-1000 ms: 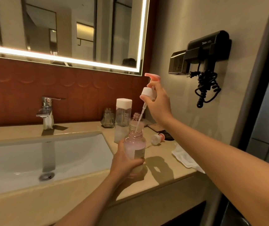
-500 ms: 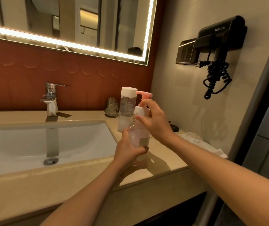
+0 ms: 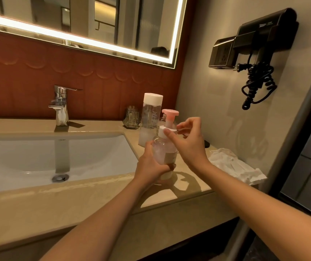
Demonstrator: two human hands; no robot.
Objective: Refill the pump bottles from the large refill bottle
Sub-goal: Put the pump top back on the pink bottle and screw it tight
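**soapfan:** so what's the pump bottle (image 3: 163, 153) look like up close?

**tilehead:** small clear plastic one, rounded shoulders, pale pinkish liquid inside that comes up fairly high. There's a beige label on the lower front, can't read anything on it. White collar (image 3: 165, 131) at the neck and a pink pump head (image 3: 170, 112) on top, sitting upright.

**soapfan:** where is it exactly?

**tilehead:** at the front of the beige counter (image 3: 98, 193), just right of the white sink (image 3: 37, 159). Looks like it's held just above the counter or barely resting on it, honestly can't tell which.

**soapfan:** and the hands?

**tilehead:** left hand (image 3: 150, 166) is wrapped around the lower body of the bottle, fingers curled closed round it, one fingertip showing at the front. Right hand (image 3: 188, 146) is at the top, thumb and forefinger pinched on the white collar, the other fingers loose and spread.

**soapfan:** the big refill bottle?

**tilehead:** tall clear bottle (image 3: 150, 119) with a white cap, standing right behind the pump bottle near the wall. Mostly empty looking, some cloudy stuff at the bottom. There's a small glass (image 3: 131, 117) just left of it, a crumpled white cloth (image 3: 235, 166) off to the right on the counter, a chrome tap (image 3: 61, 106) behind the sink, and a black hair dryer (image 3: 260, 36) on the wall.
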